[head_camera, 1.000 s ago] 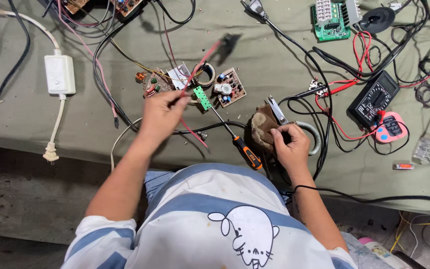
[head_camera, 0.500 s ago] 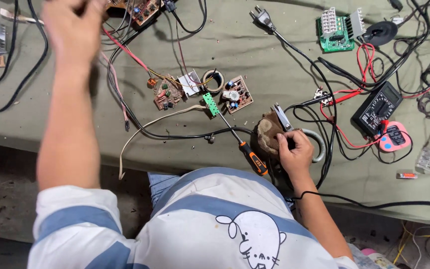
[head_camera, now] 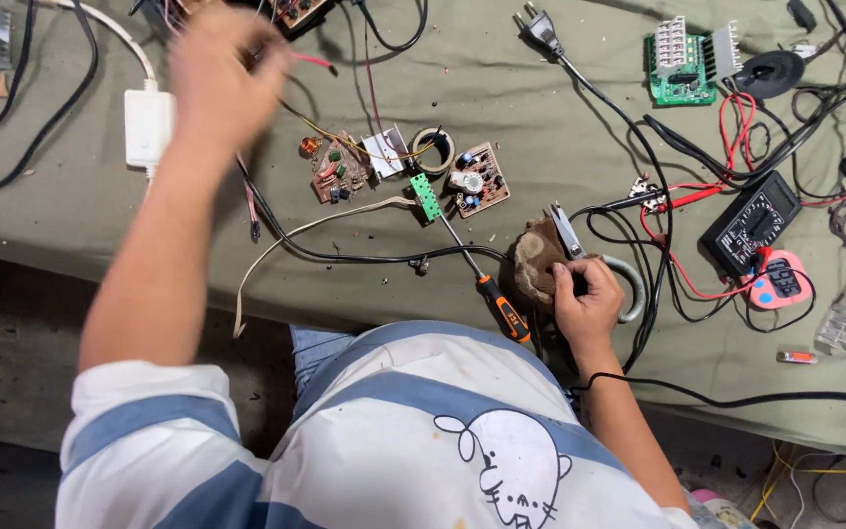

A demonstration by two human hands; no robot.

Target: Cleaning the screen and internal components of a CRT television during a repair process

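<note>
My left hand [head_camera: 222, 78] is raised over the far left of the green-covered table [head_camera: 560, 118]. It is blurred, and a red wire [head_camera: 310, 61] runs out from its fingers; whether it grips the wire I cannot tell. My right hand [head_camera: 589, 299] rests at the near table edge with its fingers curled against a brown rag [head_camera: 533, 263]. Side cutters [head_camera: 568, 230] lie just above that hand. An orange-and-black screwdriver [head_camera: 501, 309] lies to the left of it, its shaft pointing at a small green board [head_camera: 427, 196].
Two brown circuit boards [head_camera: 337, 168] [head_camera: 477, 181] and a tape roll [head_camera: 433, 149] lie mid-table. A white adapter [head_camera: 149, 125] sits left, a black multimeter [head_camera: 751, 225] with red leads right, and a green board with heatsink [head_camera: 682, 64] at the back. Cables are tangled everywhere.
My left hand left the circuit boards, swung up to the far left, and is now a little further right and lower. My right hand stayed on the rag.
</note>
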